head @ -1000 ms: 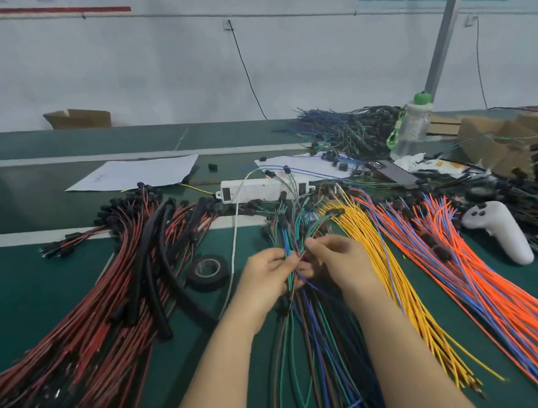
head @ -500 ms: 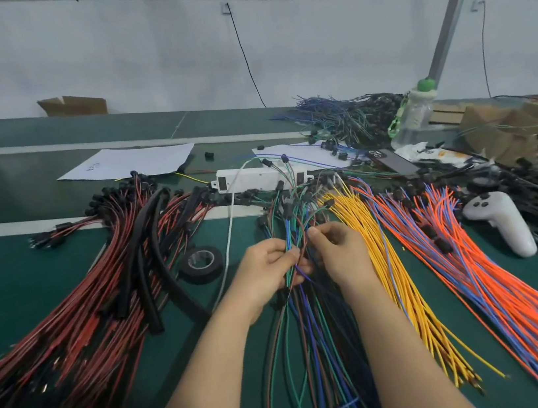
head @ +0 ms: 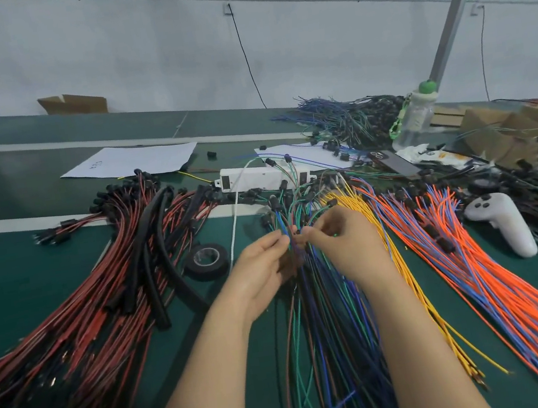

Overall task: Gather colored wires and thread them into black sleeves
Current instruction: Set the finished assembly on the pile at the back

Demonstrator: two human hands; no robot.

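Note:
A bundle of blue, green and brown wires [head: 327,334] runs from the table's near edge up the middle. My left hand [head: 262,267] and my right hand [head: 342,245] meet over it, each pinching a few of its wires near their black-capped ends. Several black sleeves [head: 153,254] lie across a large heap of red and black wires [head: 71,328] on the left. Yellow wires [head: 409,274] lie just right of my right hand, and orange and blue wires [head: 516,300] fan out further right.
A roll of black tape [head: 207,260] sits left of my left hand. Behind the wires lie a white power strip [head: 250,178], paper sheets [head: 130,161], a water bottle [head: 416,117] and cardboard. A white controller [head: 505,222] lies at the right.
My hands have shifted slightly away from me along the bundle, still picking at the wires. The camera has tilted a little.

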